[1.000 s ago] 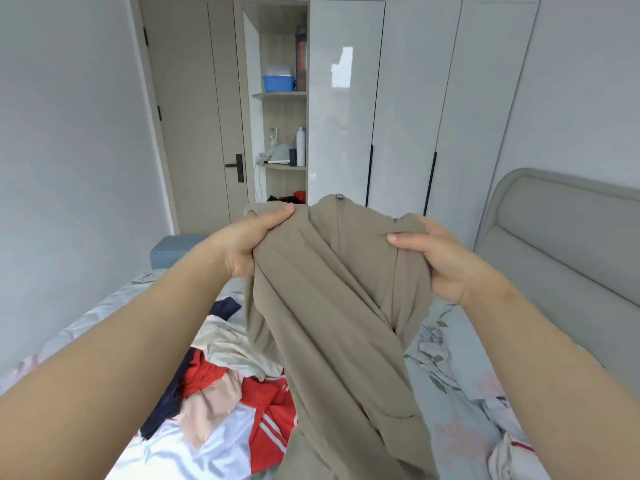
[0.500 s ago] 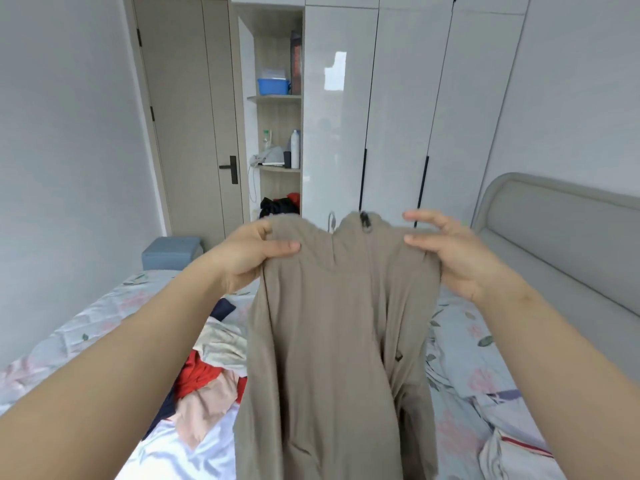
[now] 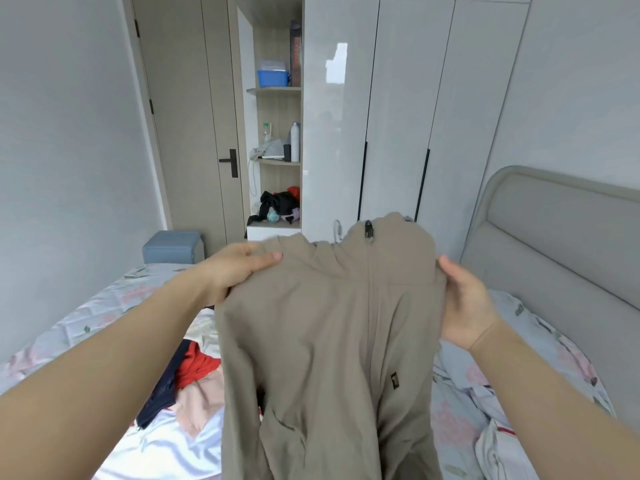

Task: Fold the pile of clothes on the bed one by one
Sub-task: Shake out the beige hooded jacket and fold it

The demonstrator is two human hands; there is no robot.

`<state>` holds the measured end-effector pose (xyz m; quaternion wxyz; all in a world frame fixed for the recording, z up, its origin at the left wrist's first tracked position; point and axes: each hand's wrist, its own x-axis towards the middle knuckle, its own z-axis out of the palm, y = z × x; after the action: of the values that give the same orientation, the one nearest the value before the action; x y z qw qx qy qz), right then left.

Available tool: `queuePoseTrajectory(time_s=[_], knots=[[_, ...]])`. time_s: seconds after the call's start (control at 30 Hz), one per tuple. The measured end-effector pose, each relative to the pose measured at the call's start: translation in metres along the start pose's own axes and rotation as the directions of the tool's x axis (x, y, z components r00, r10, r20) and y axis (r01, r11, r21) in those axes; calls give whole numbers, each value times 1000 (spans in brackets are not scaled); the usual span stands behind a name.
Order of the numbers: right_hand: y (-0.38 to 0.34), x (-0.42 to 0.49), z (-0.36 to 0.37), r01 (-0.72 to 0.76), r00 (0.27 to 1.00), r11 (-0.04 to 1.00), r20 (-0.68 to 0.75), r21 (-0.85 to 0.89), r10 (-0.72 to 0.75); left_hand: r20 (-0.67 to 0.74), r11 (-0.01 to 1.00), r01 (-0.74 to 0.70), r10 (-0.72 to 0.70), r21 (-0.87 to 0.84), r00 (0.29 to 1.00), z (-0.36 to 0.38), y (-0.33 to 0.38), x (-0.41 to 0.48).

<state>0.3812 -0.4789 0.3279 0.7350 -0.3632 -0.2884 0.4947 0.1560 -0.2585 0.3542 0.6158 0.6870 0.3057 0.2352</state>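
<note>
Bed (image 3: 86, 323): one jacket (image 3: 311, 341) (two hands (image 3: 239, 271) (image 3: 467, 306))

Floral bed (image 3: 86, 317), clothes pile (image 3: 197, 370) on it

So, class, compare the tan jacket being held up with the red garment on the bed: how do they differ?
The tan jacket hangs in the air, gripped near its shoulders by the left hand and right hand; the red garment lies crumpled in the pile on the bed. The tan jacket is plain tan with a zip; the red garment is bright red, partly hidden. Neither is folded yet.
</note>
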Motion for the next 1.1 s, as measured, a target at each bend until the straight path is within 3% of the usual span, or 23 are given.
queuePoseTrajectory(time_s=[0.07,0.17,0.23,0.3,0.37,0.43,0.5,0.57,0.63,0.7,0.77,0.8,0.87,0.93,0.97,1.03,1.07,1.1], knots=[[24,-7,1,-181,983,983,-1,-11,181,48,991,80,-85,104,995,6,-13,2],[40,-5,4,-326,944,938,-89,-114,318,95,994,105,-108,35,990,14,-30,4],[31,1,4,-344,921,913,-266,-219,284,65,990,136,-133,-39,989,15,-34,3],[13,9,4,-336,914,870,-348,-361,209,48,985,142,-138,-95,989,13,-34,2],[-5,14,7,-252,952,835,-282,-489,122,28,984,103,-100,-147,995,13,-31,3],[-18,15,4,-86,994,890,-101,-448,45,-48,970,45,-58,-237,997,15,-28,7],[-9,10,-1,-77,996,885,9,-459,91,-66,971,43,-60,-237,996,20,-31,8],[20,0,-8,-287,945,724,-62,-628,321,-43,993,89,-92,-72,995,23,-39,7],[39,-5,-18,-411,897,544,-217,-731,386,-32,989,111,-108,97,994,19,-43,4],[32,-3,-24,-417,909,518,-335,-747,248,-58,981,81,-72,173,996,11,-45,3],[10,-1,-21,-305,934,578,-357,-757,25,-87,982,18,-1,188,996,6,-40,2],[1,0,-17,-217,933,624,-348,-751,-93,-88,986,-25,41,166,995,4,-37,1],[-12,1,-6,29,913,810,-315,-586,-260,-48,993,-107,109,42,993,0,-25,-1],[-19,1,0,103,930,904,-283,-416,-236,46,994,-108,106,35,993,-6,-13,-4],[-18,2,2,33,950,887,-260,-461,-170,98,983,-91,77,157,992,-8,-8,-7],[-18,4,-3,-115,956,706,-271,-699,-114,94,888,-65,25,455,995,-11,-5,-10],[-20,6,-4,-138,940,639,-304,-757,-157,57,845,-83,62,528,996,-13,-4,-7],[-24,6,-3,-122,920,638,-327,-761,-215,11,837,-95,106,538,994,-14,-1,-7]])
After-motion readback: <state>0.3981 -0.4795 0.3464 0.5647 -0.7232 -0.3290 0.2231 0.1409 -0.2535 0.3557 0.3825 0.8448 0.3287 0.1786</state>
